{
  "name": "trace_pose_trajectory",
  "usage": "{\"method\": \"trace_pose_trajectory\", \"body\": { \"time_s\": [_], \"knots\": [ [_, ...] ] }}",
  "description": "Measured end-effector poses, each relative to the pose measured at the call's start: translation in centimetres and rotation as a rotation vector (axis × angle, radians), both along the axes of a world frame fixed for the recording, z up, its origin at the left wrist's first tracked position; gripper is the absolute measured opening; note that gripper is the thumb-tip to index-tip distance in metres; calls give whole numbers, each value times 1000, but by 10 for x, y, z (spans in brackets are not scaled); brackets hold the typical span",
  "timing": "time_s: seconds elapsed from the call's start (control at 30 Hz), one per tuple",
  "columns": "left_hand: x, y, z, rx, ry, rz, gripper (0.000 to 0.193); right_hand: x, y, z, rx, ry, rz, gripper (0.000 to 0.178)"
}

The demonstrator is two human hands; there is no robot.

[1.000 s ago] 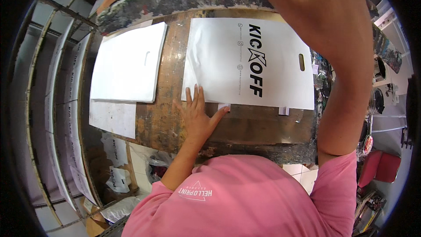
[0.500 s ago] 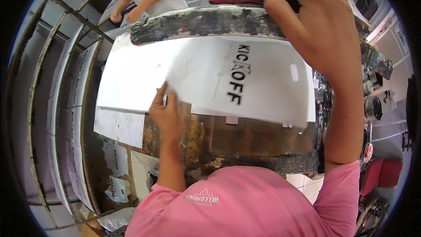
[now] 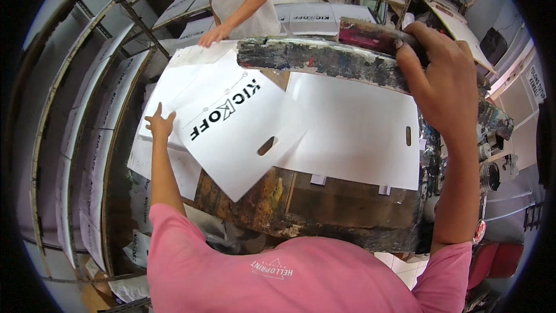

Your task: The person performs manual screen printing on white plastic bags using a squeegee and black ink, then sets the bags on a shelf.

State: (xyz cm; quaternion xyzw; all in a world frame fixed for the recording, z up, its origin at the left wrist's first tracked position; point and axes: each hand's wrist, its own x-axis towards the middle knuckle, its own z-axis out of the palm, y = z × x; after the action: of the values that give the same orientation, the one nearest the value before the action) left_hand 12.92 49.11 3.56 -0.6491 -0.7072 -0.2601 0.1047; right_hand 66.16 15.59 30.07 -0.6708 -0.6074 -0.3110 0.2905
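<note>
My left hand (image 3: 161, 123) has its fingers spread at the left edge of a white stack, beside a printed white die-cut bag (image 3: 231, 156). That bag lies at a slant, black lettering up, its handle slot toward the middle. A plain white bag (image 3: 353, 122) lies flat on the right of the work board, its slot at the right end. My right hand (image 3: 443, 75) is raised at the upper right, closed round the end of a magenta-stained squeegee (image 3: 370, 36). The paint-crusted edge of a screen frame (image 3: 313, 61) is just below it, behind the bags.
Across the table a person in a white shirt (image 3: 240, 0) rests a hand near the stack. Racks with printed white bags (image 3: 315, 20) stand behind, and more shelves (image 3: 110, 116) at the left. Ink tins (image 3: 489, 177) stand at the right, near a red chair (image 3: 498, 264).
The printed bag has swung left onto the stack, uncovering a plain bag at the right. My left hand has moved left and opened. The view has shifted; my right hand keeps its grip.
</note>
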Motion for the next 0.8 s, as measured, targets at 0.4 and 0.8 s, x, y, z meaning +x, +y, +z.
{"method": "trace_pose_trajectory", "body": {
  "time_s": [0.4, 0.8],
  "knots": [
    [235, -281, 79, -606, -1376, -914, 132, -43, -82, -106, -533, 41, 16, 98],
    [199, -307, -63, -415, -412, -726, 103, -60, -118, -263, -791, 388, 162, 47]
  ]
}}
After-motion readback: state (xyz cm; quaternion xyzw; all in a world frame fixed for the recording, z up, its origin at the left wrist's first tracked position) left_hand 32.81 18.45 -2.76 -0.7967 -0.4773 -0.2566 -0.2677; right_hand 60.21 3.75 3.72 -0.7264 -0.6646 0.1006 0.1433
